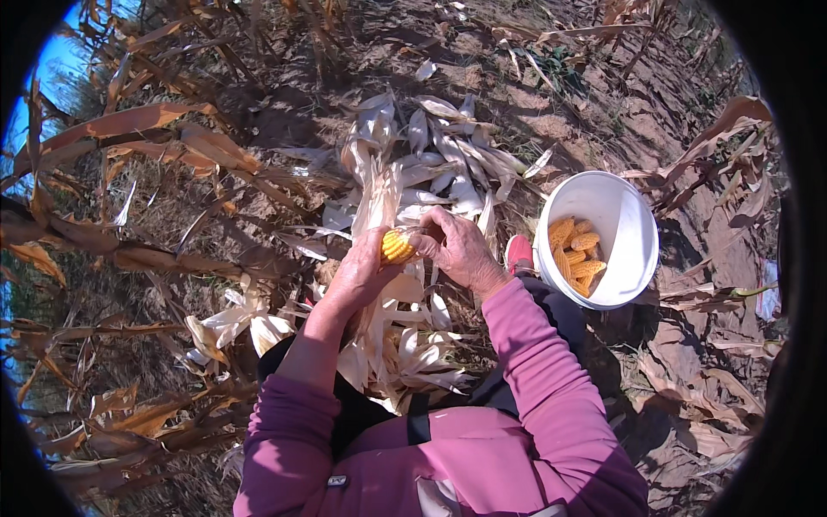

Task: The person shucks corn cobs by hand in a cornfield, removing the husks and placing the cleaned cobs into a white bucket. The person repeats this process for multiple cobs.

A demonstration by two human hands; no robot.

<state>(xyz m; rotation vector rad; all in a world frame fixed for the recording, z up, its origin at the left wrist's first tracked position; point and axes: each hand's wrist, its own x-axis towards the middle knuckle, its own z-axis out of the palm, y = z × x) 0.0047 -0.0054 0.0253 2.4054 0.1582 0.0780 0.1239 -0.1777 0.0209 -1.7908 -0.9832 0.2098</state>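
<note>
A yellow ear of corn (396, 246) shows its bare kernels between my two hands. My left hand (365, 263) is closed around it. Pale dry husk leaves (379, 200) spread from beside the ear, away from me. At the ear's right side, my right hand (463, 252) has its thumb and bent fingers pinched against the cob. Whether those fingertips also grip silk or a strip of husk is too small to tell.
A white bucket (638, 237) with several peeled ears of corn (579, 257) stands to my right, beside my red shoe (519, 252). Loose husks (461, 177) litter the ground ahead. Dry corn stalks (129, 250) lie and lean on the left.
</note>
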